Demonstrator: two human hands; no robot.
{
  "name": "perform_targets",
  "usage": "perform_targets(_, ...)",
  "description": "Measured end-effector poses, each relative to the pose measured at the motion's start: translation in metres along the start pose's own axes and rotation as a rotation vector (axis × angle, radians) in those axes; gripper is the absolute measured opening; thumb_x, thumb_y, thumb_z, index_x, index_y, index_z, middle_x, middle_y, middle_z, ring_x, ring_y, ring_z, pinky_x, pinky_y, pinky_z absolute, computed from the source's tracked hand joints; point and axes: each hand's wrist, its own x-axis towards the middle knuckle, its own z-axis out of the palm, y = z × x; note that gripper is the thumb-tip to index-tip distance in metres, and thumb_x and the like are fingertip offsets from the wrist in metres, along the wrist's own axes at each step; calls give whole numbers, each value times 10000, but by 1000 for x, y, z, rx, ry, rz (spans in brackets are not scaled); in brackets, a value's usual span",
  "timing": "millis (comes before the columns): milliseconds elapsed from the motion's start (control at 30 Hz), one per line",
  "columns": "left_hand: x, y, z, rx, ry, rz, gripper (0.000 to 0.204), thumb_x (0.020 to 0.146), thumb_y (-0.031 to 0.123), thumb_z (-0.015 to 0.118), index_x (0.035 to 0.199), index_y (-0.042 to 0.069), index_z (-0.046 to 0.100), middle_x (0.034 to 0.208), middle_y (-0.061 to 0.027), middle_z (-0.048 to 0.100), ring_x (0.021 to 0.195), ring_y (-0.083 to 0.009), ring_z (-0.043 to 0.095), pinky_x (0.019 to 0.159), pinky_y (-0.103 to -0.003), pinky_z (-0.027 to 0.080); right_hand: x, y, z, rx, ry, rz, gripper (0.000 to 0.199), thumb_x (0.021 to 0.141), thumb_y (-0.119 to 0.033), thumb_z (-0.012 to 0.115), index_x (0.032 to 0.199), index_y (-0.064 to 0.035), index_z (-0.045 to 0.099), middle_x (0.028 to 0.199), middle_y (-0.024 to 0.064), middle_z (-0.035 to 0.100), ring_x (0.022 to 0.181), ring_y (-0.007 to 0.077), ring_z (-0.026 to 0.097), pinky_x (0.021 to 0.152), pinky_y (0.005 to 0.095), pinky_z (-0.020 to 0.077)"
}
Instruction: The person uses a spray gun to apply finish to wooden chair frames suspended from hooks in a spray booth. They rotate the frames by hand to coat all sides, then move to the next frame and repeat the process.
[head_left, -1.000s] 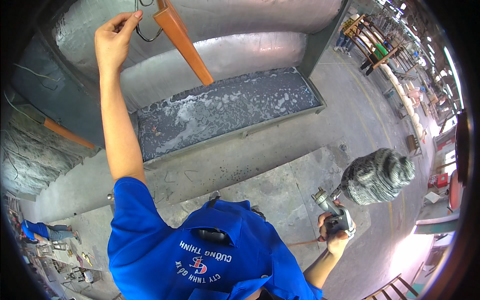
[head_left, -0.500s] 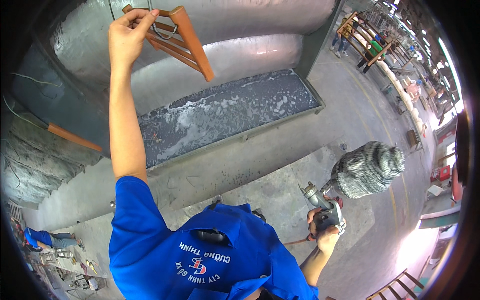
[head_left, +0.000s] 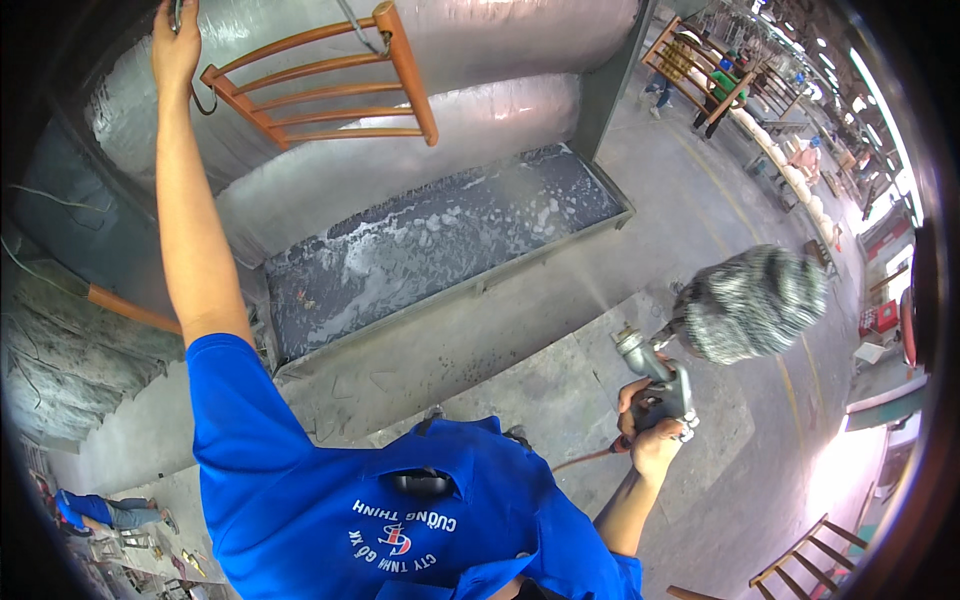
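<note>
My left hand [head_left: 176,45] is raised high at the upper left, closed on a metal hook that hangs by an orange wooden slatted chair frame [head_left: 320,85]. The frame dangles from wire in front of a grey, overspray-coated booth wall. My right hand [head_left: 655,430] grips a metal spray gun [head_left: 660,375] at the right, its nozzle pointing up and left toward the frame. A grey, crusted cup [head_left: 750,305] sits on top of the gun. A thin hose runs from the gun's handle back toward my body.
Below the frame lies a trough of foamy dark water [head_left: 440,240] with a metal edge. Concrete floor [head_left: 560,390] spreads around me. More wooden chair frames [head_left: 690,60] and people stand at the far upper right. Another wooden frame [head_left: 800,560] sits at lower right.
The wooden frame has turned from edge-on to showing its slats broadly. My left hand has shifted left and up. The spray gun has risen slightly and stays aimed at the frame.
</note>
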Motion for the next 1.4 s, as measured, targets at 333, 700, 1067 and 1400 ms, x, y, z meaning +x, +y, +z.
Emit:
perform_targets(333, 25, -6, -62, 85, -324, 28, 409, 1004, 413, 680, 1236, 82, 744, 820, -7, 698, 717, -64, 610, 678, -244, 484, -2, 17, 14, 12, -53, 73, 1079, 872, -832, 529, 1433, 89, 504, 731, 86, 631, 430, 28, 390, 406, 211, 272)
perform_targets(700, 7, 71, -100, -66, -470, -72, 339, 1071, 138, 557, 1362, -14, 643, 690, -58, 665, 514, -97, 599, 452, -238, 450, 20, -2, 60, 241, -391, 103, 1188, 781, -900, 528, 1331, 153, 549, 669, 125, 646, 445, 85, 485, 432, 228, 339)
perform_targets(1067, 12, 69, -110, -15, -520, -81, 353, 1069, 157, 559, 1366, -21, 631, 715, -69, 684, 541, -112, 632, 458, -240, 474, 40, 3, 96, 218, -604, 34, 1028, 837, -789, 622, 1364, 93, 587, 924, 220, 739, 514, 109, 582, 472, 230, 426)
perform_targets(1400, 6, 121, -111, -128, -621, -104, 429, 1038, 165, 630, 1399, -60, 576, 761, -93, 711, 596, -132, 669, 515, -249, 512, 52, -21, 102, 8, -308, -96, 1065, 852, -843, 545, 1384, 79, 568, 710, 55, 681, 443, 7, 441, 448, 194, 360)
